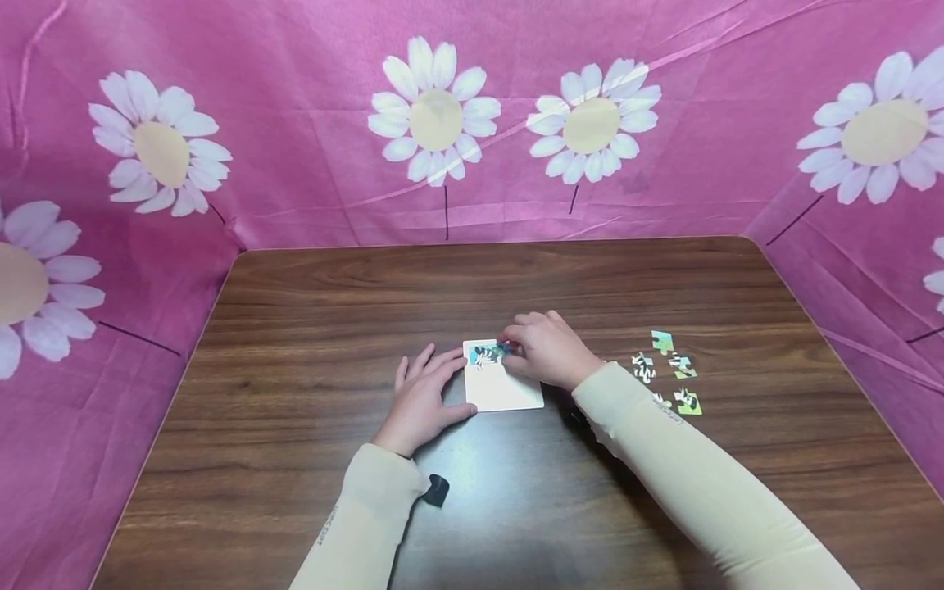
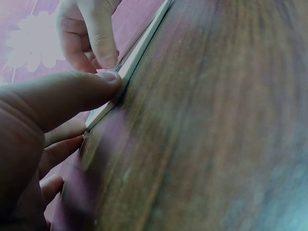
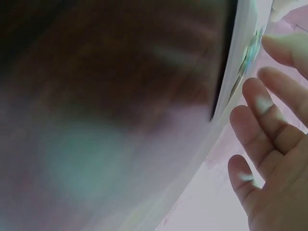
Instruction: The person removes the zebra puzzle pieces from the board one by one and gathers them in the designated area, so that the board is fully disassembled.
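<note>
A white square puzzle board lies on the table, with black, white and blue zebra-patterned puzzle pieces along its far left part. My left hand rests at the board's left side, fingers spread, thumb and forefinger touching that edge. In the left wrist view the thumb lies against the board's rim. Over the far right part of the board, my right hand pinches a blue-green puzzle piece between thumb and forefinger. The hand partly hides this piece.
Several loose puzzle pieces lie right of the board, some partly hidden by the right sleeve. A black strap end sticks out by the left cuff. Pink flowered cloth surrounds the wooden table at the back and sides.
</note>
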Demonstrator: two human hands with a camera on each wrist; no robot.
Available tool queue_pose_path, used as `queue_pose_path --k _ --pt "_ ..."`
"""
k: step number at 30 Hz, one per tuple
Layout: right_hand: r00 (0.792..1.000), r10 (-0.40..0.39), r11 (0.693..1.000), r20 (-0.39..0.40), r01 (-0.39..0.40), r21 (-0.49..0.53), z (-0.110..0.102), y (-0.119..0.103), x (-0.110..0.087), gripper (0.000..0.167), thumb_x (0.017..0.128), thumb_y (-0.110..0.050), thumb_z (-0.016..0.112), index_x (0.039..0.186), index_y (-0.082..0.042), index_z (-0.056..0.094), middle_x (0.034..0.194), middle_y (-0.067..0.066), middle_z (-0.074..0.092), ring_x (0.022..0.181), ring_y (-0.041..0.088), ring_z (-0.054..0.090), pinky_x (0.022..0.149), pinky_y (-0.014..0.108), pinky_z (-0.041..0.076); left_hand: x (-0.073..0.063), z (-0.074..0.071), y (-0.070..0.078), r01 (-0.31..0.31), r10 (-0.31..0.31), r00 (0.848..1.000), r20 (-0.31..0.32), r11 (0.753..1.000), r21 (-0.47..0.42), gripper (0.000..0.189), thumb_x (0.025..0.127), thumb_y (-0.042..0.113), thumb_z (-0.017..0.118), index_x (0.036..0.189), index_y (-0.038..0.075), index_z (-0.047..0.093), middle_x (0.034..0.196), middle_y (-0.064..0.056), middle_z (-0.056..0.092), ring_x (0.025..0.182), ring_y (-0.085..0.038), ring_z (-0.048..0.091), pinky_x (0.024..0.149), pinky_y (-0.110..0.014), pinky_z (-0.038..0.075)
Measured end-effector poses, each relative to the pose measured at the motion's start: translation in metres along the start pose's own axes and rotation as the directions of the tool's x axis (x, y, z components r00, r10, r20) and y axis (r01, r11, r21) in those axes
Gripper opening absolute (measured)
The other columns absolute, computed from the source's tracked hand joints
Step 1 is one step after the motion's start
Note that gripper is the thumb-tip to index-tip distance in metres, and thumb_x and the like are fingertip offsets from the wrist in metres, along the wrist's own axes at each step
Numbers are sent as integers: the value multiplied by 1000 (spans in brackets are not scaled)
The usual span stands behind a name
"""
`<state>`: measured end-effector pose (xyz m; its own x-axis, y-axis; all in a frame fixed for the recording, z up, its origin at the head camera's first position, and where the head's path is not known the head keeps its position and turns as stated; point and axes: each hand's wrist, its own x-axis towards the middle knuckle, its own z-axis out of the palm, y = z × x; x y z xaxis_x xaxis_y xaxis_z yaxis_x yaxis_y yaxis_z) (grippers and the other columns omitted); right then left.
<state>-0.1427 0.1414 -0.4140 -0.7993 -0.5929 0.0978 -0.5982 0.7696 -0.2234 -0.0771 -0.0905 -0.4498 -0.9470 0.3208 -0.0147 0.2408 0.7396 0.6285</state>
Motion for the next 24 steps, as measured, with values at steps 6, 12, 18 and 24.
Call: queue_pose_path --k 6,12,18,24 --pt "1000 -19 1000 -11 19 7 2 -3 3 19 84 -25 75 100 -16 77 88 -3 65 85 20 61 76 39 42 0 0 0 -2 2 1000 2 1000 2 70 78 39 84 139 15 60 150 4 51 149 -32 26 117 -65 3" --pt "999 -4 1000 34 5 -5 2 -5 8 18 85 -23 74 100 -14 76 92 0 67 90 22 63 77 40 42 1 0 1 2 -2 1000 5 1000 3 69 78 39 84 139 15 60 150 3 50 150 -31 25 117 -65 3" --pt "998 16 1000 58 -15 -19 2 -6 11 17 85 -23 74 100 -15 77 92 -1 67 89 22 64 77 40 42 1 -1 1 8 -8 1000 12 1000 5 69 79 39 83 139 15 60 151 4 50 150 -31 24 117 -64 2" --pt "995 35 999 89 -32 -29 2 -8 16 10 85 -21 73 92 -16 77 87 -2 67 81 19 64 73 38 41 1 -2 2 11 -11 1000 19 1000 4 68 79 39 83 139 16 61 151 5 50 150 -32 24 117 -64 2"
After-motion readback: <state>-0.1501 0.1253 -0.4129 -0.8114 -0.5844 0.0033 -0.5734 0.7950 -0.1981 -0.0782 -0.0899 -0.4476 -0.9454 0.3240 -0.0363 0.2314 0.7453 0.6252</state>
